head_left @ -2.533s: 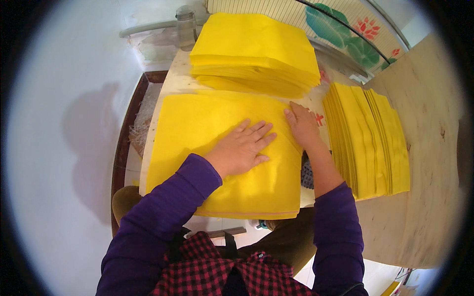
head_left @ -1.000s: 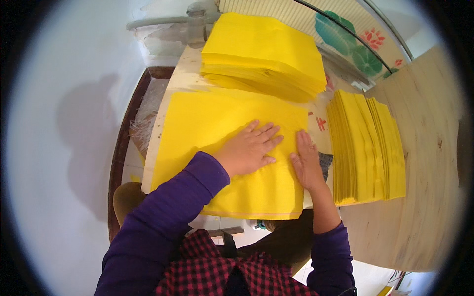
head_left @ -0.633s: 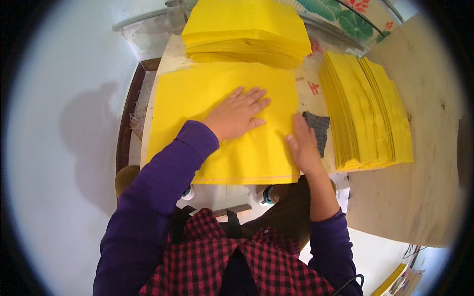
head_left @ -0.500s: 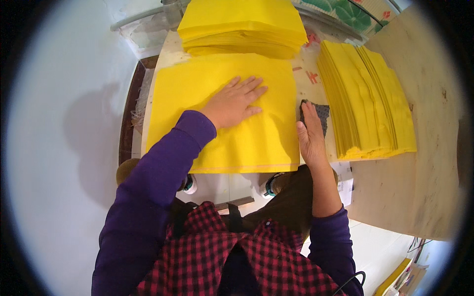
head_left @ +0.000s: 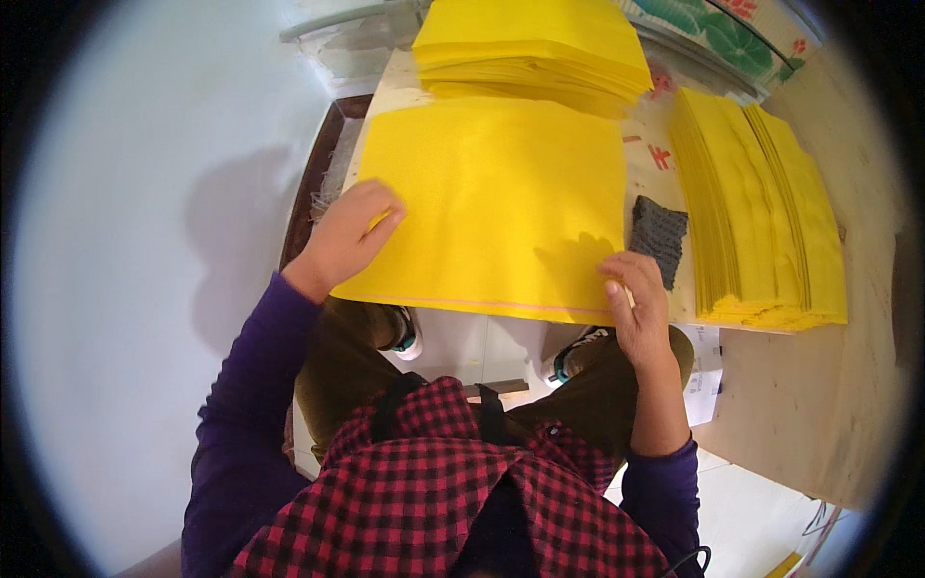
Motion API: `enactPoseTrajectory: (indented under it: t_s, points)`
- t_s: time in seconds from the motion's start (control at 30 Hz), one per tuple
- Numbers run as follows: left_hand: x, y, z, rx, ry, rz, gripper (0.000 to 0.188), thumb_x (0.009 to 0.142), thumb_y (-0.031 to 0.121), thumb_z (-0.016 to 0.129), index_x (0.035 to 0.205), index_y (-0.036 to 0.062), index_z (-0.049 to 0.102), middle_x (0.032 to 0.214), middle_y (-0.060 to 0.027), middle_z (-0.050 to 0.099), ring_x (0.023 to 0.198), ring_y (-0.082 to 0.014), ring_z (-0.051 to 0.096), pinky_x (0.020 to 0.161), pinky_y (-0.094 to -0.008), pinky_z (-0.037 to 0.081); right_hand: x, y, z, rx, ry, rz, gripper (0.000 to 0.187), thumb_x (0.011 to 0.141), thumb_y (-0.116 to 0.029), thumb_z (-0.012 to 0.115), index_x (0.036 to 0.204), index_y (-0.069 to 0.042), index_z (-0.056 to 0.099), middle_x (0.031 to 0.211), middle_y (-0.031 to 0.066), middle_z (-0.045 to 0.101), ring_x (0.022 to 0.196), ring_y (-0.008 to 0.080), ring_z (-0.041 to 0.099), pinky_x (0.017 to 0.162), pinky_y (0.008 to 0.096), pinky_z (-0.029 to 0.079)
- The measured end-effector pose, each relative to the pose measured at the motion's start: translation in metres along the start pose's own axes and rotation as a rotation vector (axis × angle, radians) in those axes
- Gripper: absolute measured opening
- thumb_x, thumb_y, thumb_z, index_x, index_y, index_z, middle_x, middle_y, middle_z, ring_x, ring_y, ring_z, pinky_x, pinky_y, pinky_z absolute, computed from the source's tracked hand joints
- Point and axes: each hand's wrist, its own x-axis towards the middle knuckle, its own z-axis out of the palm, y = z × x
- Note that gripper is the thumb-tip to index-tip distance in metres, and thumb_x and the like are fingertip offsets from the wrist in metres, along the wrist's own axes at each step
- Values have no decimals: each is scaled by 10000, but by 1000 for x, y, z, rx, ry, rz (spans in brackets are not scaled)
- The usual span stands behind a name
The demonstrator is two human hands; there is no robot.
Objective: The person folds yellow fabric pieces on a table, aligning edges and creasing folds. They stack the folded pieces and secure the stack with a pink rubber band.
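A yellow fabric sheet (head_left: 491,202) lies flat in front of me, with a pale reddish line along its near edge. At its left edge is my left hand (head_left: 352,236), fingers loosely curled and thumb apart, with nothing visible in it. My right hand (head_left: 638,299) is by the near right corner, fingers bent and thumb apart; it casts a shadow on the sheet. Whether its fingertips touch the fabric I cannot tell. Just beyond that hand, a dark grey textured cloth piece (head_left: 659,236) rests on the wooden table (head_left: 682,306).
Behind the sheet rises a thick stack of yellow fabric (head_left: 530,58). Another yellow stack (head_left: 761,212) stands to the right, near a wooden panel (head_left: 771,405). A pale wall (head_left: 125,241) borders the left side. Red marks (head_left: 659,156) show on the tabletop.
My left hand has lifted from the middle of the sheet and moved to its left edge. My right hand has left the grey cloth for the sheet's near right corner. The view has shifted.
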Motion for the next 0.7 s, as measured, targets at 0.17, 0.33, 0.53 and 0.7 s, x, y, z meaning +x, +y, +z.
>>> enactPoseTrajectory:
  t_s: [0.17, 0.33, 0.53, 0.7]
  points:
    - [-39, -25, 2, 53, -21, -46, 67, 893, 73, 545, 917, 10, 548, 971, -155, 557, 985, -343, 524, 883, -395, 425, 8, -8, 13, -112, -142, -2, 215, 891, -125, 580, 1054, 9, 617, 1060, 193, 604, 1042, 381, 534, 934, 428, 425]
    - [-1, -58, 5, 100, 29, -93, 100, 876, 57, 547, 968, 22, 565, 1039, -153, 563, 1037, -340, 521, 932, -398, 413, 45, 11, 20, -212, -26, 126, 199, 941, -118, 514, 1071, 1, 606, 1093, 175, 595, 1075, 343, 540, 953, 384, 416]
    - [-27, -51, -10, 97, 68, -25, 135, 855, 45, 543, 979, 18, 587, 1011, -157, 586, 993, -352, 549, 885, -419, 438, 20, -4, 4, -174, -81, 136, 218, 928, -111, 534, 1097, 11, 599, 1128, 201, 587, 1110, 370, 521, 968, 412, 413]
    - [-28, -55, 1, 135, 22, -40, 187, 863, 27, 537, 1047, 16, 575, 1088, -156, 570, 1091, -339, 517, 977, -401, 401, 31, 2, 20, -266, -77, 90, 229, 926, -110, 533, 1113, 10, 592, 1150, 201, 576, 1127, 374, 512, 985, 411, 406]
